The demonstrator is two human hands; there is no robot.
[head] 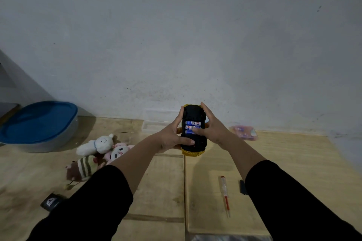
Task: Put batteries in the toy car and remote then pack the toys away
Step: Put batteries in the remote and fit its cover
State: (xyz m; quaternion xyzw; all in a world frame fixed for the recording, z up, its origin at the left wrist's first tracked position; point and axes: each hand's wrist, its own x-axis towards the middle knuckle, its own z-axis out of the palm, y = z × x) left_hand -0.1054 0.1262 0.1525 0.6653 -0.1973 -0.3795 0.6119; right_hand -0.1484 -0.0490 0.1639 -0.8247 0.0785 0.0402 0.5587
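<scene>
A yellow toy car (193,151) is held upside down above the floor, its black underside facing me. Blue batteries (193,123) lie side by side in its open compartment. My left hand (172,137) grips the car's left side, with the thumb across the underside near the rear. My right hand (210,127) wraps the right side, and its thumb presses on the nearest battery. A small black cover piece (242,187) lies on the floor at the right. A pink battery pack (244,132) lies by the wall.
A red-handled screwdriver (224,195) lies on the wooden floor at the right. Several plush toys (98,154) sit in a heap at the left. A blue-lidded tub (40,125) stands at the far left. A clear plastic box (156,126) rests against the wall. A black item (51,202) lies lower left.
</scene>
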